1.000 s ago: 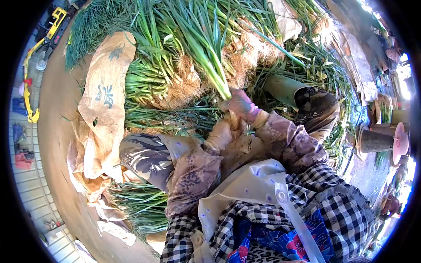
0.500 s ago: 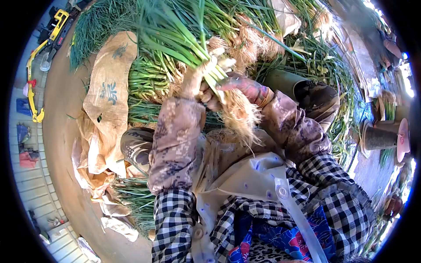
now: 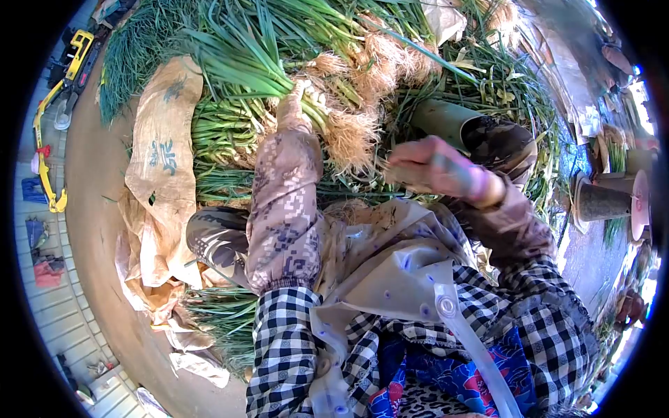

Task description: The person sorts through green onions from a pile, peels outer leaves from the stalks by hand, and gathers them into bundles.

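Observation:
My left hand (image 3: 298, 101), in a pale glove, is wrapped round a bunch of green onions (image 3: 259, 70). Its long green leaves point up and left, and its shaggy tan roots (image 3: 350, 139) hang to the right. Beneath and beside the hand lies a pile of more green onions (image 3: 226, 132) with pale green stalks. My right hand (image 3: 442, 167) is apart from the bunch, to its right, above my lap. Motion blurs it, so its fingers and anything in them cannot be made out. A translucent apron (image 3: 390, 279) covers my lap.
A tan woven sack (image 3: 164, 132) lies left of the pile. Loose green leaves (image 3: 516, 97) are strewn to the right, around my green boot (image 3: 440, 122). A dark stool-like object (image 3: 606, 205) stands farther right. A yellow-framed object (image 3: 47, 139) lies at the far left.
My right hand has come off the bunch and moved right and down. My left hand has carried the bunch left and slightly down toward the pile.

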{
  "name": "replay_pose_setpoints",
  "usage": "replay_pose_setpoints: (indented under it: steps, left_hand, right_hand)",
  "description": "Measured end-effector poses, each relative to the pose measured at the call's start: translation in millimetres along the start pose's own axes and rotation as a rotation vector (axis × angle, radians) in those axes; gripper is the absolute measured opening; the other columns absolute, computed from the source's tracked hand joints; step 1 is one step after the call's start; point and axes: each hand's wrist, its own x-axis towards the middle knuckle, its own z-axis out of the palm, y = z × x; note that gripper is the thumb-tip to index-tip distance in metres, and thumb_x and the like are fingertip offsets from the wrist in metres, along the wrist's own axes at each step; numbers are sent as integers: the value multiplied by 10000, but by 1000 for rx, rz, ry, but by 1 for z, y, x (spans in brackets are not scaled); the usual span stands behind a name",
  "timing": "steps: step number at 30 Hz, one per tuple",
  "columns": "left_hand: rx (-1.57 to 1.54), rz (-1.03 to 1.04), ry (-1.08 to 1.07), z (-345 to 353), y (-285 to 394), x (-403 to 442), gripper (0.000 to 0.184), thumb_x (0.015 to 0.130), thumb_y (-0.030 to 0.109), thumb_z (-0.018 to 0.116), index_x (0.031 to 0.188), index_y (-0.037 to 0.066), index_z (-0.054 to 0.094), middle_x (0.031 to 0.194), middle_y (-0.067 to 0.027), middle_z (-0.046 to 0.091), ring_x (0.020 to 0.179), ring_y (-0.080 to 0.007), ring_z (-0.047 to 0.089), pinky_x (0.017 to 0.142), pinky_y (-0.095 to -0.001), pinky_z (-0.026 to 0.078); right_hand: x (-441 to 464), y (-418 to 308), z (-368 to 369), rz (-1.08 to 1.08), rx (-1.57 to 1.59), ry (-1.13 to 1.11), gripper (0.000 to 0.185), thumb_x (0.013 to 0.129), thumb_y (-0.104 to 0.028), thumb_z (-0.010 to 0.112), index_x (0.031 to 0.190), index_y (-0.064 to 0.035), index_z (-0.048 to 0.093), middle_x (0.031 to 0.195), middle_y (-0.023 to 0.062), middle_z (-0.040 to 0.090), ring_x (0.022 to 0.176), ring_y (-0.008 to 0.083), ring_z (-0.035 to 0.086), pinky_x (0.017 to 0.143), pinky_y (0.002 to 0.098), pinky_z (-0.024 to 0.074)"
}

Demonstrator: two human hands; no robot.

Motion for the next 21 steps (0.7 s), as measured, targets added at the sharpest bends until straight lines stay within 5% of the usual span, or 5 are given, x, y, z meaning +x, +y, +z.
replay_pose_setpoints:
  steps: [2,4,8,11,21]
  left_hand:
    - [117,28,34,-1,-2,-2,221,864,295,531,797,87,496,619,10,432,545,-172,421,561,-359,413]
    - [38,33,-64,2,-7,3,229,857,306,539,823,84,497,646,12,441,581,-180,440,587,-358,414]
    - [-134,16,-186,7,-18,-8,535,826,463,507,1071,-10,457,1014,-149,537,942,-303,533,845,-581,377]
    - [-168,-1,-389,2,-23,-25,666,824,525,455,1188,-28,385,1243,-236,423,1131,-358,445,902,-622,325]
    - [-225,75,-241,-24,-27,-30,455,869,330,496,1196,17,445,1118,-141,527,964,-245,539,823,-385,461]
  right_hand:
    - [-6,-47,-28,415,332,-178,217,864,-165,524,887,45,572,778,106,593,655,188,553,604,284,425]
    - [-14,-25,-35,178,395,-190,209,824,-179,576,900,16,586,789,115,596,714,222,568,647,299,430]
    - [-2,26,-20,113,-1082,-18,349,666,-141,650,1003,-89,573,975,84,575,917,297,538,764,389,435]
    - [40,53,-15,-84,-422,355,195,708,-95,650,900,-118,630,807,53,616,695,255,593,607,322,483]
    - [123,101,32,25,-504,248,386,666,-275,719,932,-24,599,845,150,603,761,304,587,662,372,473]
